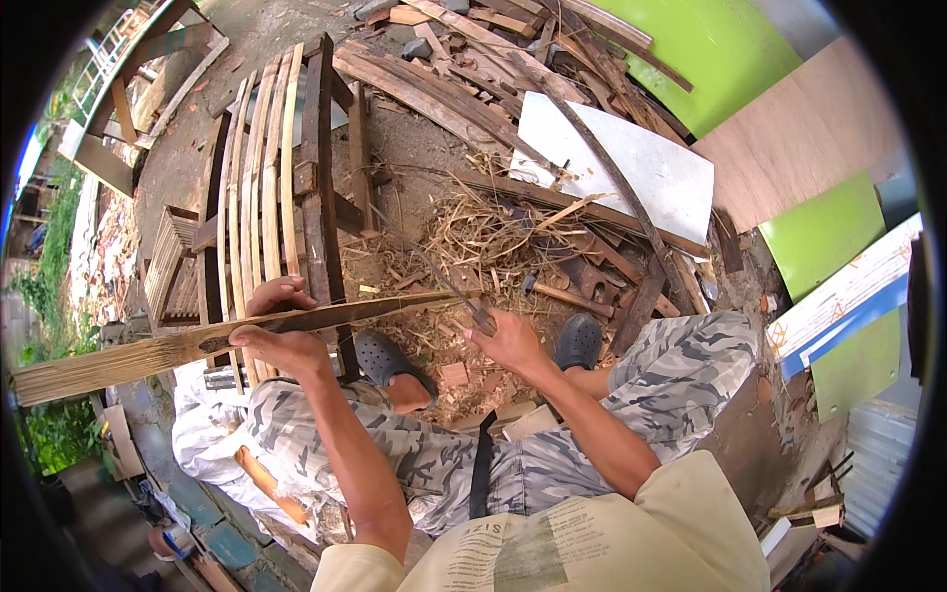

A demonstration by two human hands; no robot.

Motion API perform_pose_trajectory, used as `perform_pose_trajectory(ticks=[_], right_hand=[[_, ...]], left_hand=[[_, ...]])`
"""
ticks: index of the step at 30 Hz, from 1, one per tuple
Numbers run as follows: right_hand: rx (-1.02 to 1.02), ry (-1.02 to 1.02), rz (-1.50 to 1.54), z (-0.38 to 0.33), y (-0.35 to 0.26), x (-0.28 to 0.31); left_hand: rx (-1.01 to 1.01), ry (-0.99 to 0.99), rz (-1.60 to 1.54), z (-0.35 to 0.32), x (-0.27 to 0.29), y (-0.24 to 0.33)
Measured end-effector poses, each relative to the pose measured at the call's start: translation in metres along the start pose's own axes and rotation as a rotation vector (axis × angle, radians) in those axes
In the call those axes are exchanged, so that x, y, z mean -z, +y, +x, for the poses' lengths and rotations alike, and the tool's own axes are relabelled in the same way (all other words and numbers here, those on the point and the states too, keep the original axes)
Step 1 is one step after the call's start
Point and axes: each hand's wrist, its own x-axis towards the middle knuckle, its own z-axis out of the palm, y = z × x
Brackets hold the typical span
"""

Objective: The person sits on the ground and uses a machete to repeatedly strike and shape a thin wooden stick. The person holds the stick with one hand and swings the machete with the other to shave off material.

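Bamboo is being shaved: a long split bamboo slat lies crosswise above the person's knees, its pale broad end reaching far out past the left hand, which is clenched around the slat near its middle, while the darker, thinned end tapers toward the right hand. That hand is closed on the handle of a long thin blade that slants up and away from it, its edge seeming to meet the slat's narrow end. By the look of it, the work is at the paring stage, and the next stroke would call for a firm left grip and a shallow, controlled blade angle along the grain. Below the hands, curled shavings and chips cover the dirt ground between two dark clogs. Beyond the left hand a rack of bent bamboo strips stands upright; beyond the right, scrap boards, a white panel and green sheets lie heaped.
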Motion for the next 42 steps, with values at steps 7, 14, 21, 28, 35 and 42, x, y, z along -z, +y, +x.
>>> perform_pose_trajectory(ticks=[7,14,21,28,35,42], right_hand=[[0.184,-0.011,0.111,0.009,-0.070,0.018],[0.285,-0.054,0.083,0.003,-0.086,0.016],[0.320,0.128,0.224,-0.006,-0.066,0.006],[0.206,0.296,0.391,-0.017,-0.056,0.066],[0.084,0.439,0.070,-0.020,0.024,0.147],[0.275,0.554,-0.087,-0.019,0.033,0.105]], left_hand=[[0.003,0.045,-0.076,0.001,0.002,0.024],[0.184,0.116,-0.269,0.003,0.012,0.029],[0.345,0.226,-0.236,0.008,0.019,0.036],[0.395,0.461,-0.278,0.030,0.062,0.021],[0.381,0.670,-0.469,0.039,0.111,0.023],[0.354,0.723,-0.560,0.038,0.121,0.025]])
